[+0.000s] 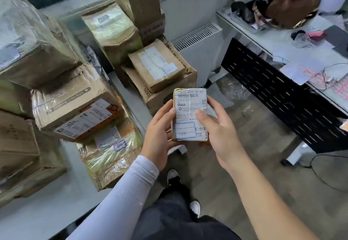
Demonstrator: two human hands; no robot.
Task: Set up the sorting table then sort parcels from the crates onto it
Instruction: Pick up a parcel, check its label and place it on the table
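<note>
Both the left hand (160,132) and right hand (216,126) grasp a small parcel (190,115) in mid-air, label up. Left of them, boxes (75,108) sit stacked on the tabletop (56,211). A loose pinch could drop it. Label text is too blurred to read.

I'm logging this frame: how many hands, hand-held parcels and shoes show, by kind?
hands: 2, the left hand and right hand
parcels held: 1, the small labelled parcel, gripped by both hands
shoes: 2, the second at
total: 5
</note>
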